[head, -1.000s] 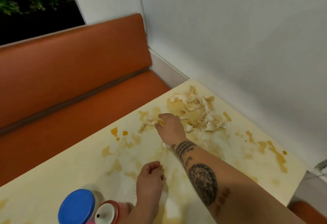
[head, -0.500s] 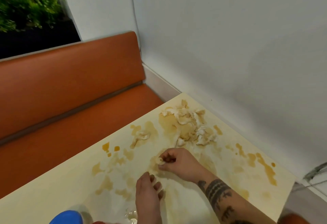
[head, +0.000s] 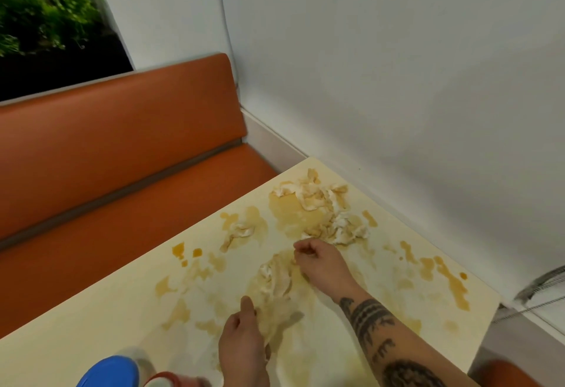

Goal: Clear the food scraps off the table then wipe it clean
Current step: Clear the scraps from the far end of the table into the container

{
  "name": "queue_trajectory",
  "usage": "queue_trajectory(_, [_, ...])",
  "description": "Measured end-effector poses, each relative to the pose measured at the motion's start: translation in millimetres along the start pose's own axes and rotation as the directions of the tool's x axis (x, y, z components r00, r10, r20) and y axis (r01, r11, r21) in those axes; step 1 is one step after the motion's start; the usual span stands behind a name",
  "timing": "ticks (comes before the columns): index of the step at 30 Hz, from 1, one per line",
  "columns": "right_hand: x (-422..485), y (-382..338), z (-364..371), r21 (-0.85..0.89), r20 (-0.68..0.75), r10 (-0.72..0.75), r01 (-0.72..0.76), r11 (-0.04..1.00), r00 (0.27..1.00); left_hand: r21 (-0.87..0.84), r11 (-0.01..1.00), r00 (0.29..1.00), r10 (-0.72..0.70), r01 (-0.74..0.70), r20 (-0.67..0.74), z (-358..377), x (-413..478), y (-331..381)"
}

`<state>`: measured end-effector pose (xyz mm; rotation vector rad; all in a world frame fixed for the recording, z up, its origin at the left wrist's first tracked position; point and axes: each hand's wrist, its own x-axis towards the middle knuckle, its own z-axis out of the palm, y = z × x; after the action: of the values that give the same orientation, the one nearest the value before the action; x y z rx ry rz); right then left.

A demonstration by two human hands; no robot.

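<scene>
Head view, left to right: an orange seat [head: 116, 154] is running along the far side of the desk [head: 91, 325]. A blue lid [head: 107, 371] is poking in at the bottom edge, with a red lid [head: 165, 382] just beside it.

The left hand [head: 244, 350] is resting on the desk, thumb sticking up. Its fingers are curling under out of sight, so I can't tell if they're gripping anything. It's sitting right against the near end of a pale scrap heap [head: 276, 279].

Further back, a small scrap [head: 241, 230] is lying alone in a brown puddle. The right hand [head: 321, 261] is sitting at the heap's far end, fingers [head: 301, 247] curling in tight. I can't tell whether a bit is pinched in there.

Behind it the big pile [head: 321, 212] is sitting near the corner by the wall [head: 397, 80]. Stains [head: 452, 282] are trailing down the right side.

My read is that this is the gathering stage, and wiping isn't anywhere close yet. The scraps are looking soggy, so I'm guessing pinching them one at a time is going to tear and smear them. Raking with the side of the right hand is probably the better way. I'd drag the big pile and the stray toward the middle heap, with the left hand cupping as a backstop. Pull toward yourself rather than sideways, or stuff may end up going onto the seat.
</scene>
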<state>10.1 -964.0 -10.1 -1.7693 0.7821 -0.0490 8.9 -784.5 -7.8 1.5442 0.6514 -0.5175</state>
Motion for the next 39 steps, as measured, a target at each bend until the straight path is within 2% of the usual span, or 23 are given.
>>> queue_trajectory(2, [11.0,-0.9,11.6,-0.266,0.085,0.002,0.021,0.964,0.996,-0.064,0.996,0.998,-0.061,0.063,0.024,-7.5,0.5,-3.1])
queue_trajectory(3, [13.5,-0.7,18.9,-0.414,0.148,0.008,0.054,0.908,0.989,-0.086,0.991,0.994,-0.096,0.1,0.052,-10.5,0.6,-3.7])
queue_trajectory(5, [11.8,1.8,33.5,-0.677,0.216,-0.049,0.186,0.712,0.975,-0.12,0.979,0.981,-0.153,0.168,0.123,-15.1,4.9,-7.8])
queue_trajectory(6, [9.4,4.3,39.5,-0.751,0.22,-0.106,0.238,0.616,0.97,-0.116,0.974,0.971,-0.177,0.196,0.158,-16.8,7.1,-10.7])
queue_trajectory(7, [6.5,6.8,43.2,-0.781,0.206,-0.162,0.262,0.567,0.965,-0.099,0.971,0.963,-0.197,0.217,0.183,-17.6,9.1,-12.3])
queue_trajectory(8, [4.1,10.1,44.7,-0.781,0.174,-0.212,0.266,0.565,0.962,-0.07,0.972,0.957,-0.207,0.225,0.204,-18.3,9.4,-13.8])
queue_trajectory(11, [-2.5,17.3,42.6,-0.655,0.048,-0.287,0.248,0.714,0.957,0.015,0.973,0.946,-0.23,0.232,0.23,-24.2,3.4,-17.2])
queue_trajectory(15, [-14.0,14.5,25.7,-0.421,-0.043,-0.175,0.141,0.896,0.984,-0.039,0.973,0.951,-0.212,0.226,0.227,-28.9,-4.1,-16.3])
queue_trajectory(20, [-38.6,10.6,-3.1,-0.189,0.038,-0.017,0.024,0.982,0.999,-0.169,0.926,0.932,-0.301,0.336,0.202,-21.2,-11.4,-5.2])
queue_trajectory(22, [-47.2,14.1,-4.2,0.005,0.021,0.037,-0.037,0.999,0.999,-0.201,0.912,0.926,-0.32,0.358,0.198,-18.4,-11.6,-3.5])
queue_trajectory(24, [-52.1,18.9,-4.4,0.213,-0.066,0.114,-0.097,0.972,0.991,-0.212,0.919,0.94,-0.305,0.333,0.156,-16.1,-11.6,-1.8])
queue_trajectory(26, [-53.3,26.2,-6.5,0.321,-0.139,0.173,-0.121,0.939,0.975,-0.238,0.936,0.963,-0.235,0.26,0.129,-17.2,-15.3,-3.0])
queue_trajectory(28, [-54.7,31.8,-8.4,0.443,-0.133,0.231,-0.151,0.884,0.964,-0.251,0.946,0.979,-0.188,0.204,0.084,-19.2,-18.5,-3.6])
queue_trajectory(32, [-53.2,41.0,-17.2,0.758,-0.101,0.38,-0.177,0.628,0.919,-0.169,0.954,0.969,-0.246,0.246,0.022,-24.4,-9.0,-9.0])
queue_trajectory(33, [-52.2,43.1,-19.7,0.786,-0.11,0.398,-0.166,0.596,0.911,-0.146,0.956,0.967,-0.25,0.254,0.043,-29.0,-4.7,-13.8])
queue_trajectory(37, [-53.9,44.5,-18.3,0.731,-0.056,0.412,-0.243,0.637,0.91,-0.152,0.962,0.954,-0.186,0.225,0.237,-47.1,9.3,-37.4])
queue_trajectory(39, [-56.4,37.5,-11.7,0.72,-0.002,0.431,-0.298,0.627,0.902,-0.18,0.965,0.968,-0.154,0.19,0.199,-46.3,0.8,-37.8])
